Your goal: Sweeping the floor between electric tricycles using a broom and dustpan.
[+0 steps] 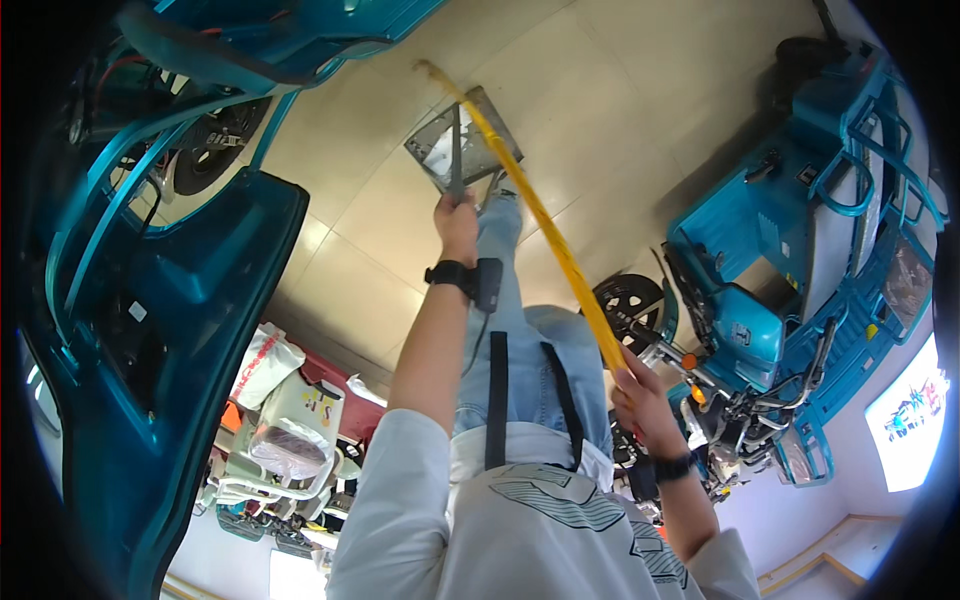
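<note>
My left hand (pixel 458 222) is closed around the dark upright handle of a grey metal dustpan (pixel 500 118), whose pan rests on the tiled floor by my foot. In my right hand (pixel 645 405) is the upper end of a long yellow broom (pixel 550 232). Its stick slants away from me and crosses in front of the dustpan. The broom's far end lies just beyond the pan, and its bristles are blurred. Whether any dirt lies in the pan I cannot tell.
A teal three-wheeled vehicle (pixel 745 325) stands at the right, its front wheel (pixel 630 300) near my right hand. Large teal vehicle body panels (pixel 215 235) line the left side. Behind on the left are a white bag (pixel 268 360) and a light-coloured seat (pixel 300 425).
</note>
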`<state>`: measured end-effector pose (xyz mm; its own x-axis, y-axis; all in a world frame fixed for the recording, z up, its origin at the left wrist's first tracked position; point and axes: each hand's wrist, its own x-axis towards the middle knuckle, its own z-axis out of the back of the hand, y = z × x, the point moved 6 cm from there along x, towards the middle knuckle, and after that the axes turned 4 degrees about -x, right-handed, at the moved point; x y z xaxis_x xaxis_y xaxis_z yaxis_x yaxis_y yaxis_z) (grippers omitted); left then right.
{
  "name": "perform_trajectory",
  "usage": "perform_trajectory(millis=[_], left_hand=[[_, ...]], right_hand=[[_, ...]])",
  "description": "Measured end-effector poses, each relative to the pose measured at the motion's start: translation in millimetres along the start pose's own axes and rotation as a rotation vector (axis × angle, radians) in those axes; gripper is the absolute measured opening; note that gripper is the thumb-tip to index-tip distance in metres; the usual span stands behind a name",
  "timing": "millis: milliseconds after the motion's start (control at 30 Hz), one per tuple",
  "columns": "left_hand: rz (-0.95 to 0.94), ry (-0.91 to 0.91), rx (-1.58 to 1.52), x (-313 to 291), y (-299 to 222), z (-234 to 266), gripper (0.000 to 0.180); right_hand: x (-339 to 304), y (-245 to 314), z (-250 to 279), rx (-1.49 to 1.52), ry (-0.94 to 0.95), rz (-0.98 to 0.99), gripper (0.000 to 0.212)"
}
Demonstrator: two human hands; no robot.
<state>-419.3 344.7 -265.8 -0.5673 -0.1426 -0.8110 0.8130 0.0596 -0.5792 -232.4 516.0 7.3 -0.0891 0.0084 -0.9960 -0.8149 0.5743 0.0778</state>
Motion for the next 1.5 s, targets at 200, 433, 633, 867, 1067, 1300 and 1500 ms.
perform_trajectory(millis=[200, 433, 633, 867, 1067, 1300, 1500], left_hand=[[-0.006, 0.014, 0.007, -4, -3, -5, 0.016], [-0.075, -0.011, 0.042, -1, -16, -5, 0.018], [-0.054, 0.016, -0.023, -3, -9, 2, 0.013], [-0.011, 0.028, 0.07, 13, 2, -2, 0.019], [0.083, 0.099, 0.534, 54, 39, 17, 0.019], [-0.135, 0.197, 1.161, 73, -17, 25, 0.015], [-0.073, 0.061, 0.947, 68, -97, 23, 0.023]], right_hand=[[-46, -16, 19, 0.02, -0.174, 0.092, 0.042], [67, -22, 21, 0.252, -0.142, 0.222, 0.04], [75, -52, -13, 0.4, 0.077, 0.075, 0.04], [-39, -69, 41, 0.194, 0.011, 0.03, 0.045], [-74, -41, 80, 0.055, -0.264, 0.108, 0.045], [-81, -20, 109, 0.205, -0.377, 0.254, 0.048], [-65, 37, 155, 0.422, -0.297, 0.399, 0.032]])
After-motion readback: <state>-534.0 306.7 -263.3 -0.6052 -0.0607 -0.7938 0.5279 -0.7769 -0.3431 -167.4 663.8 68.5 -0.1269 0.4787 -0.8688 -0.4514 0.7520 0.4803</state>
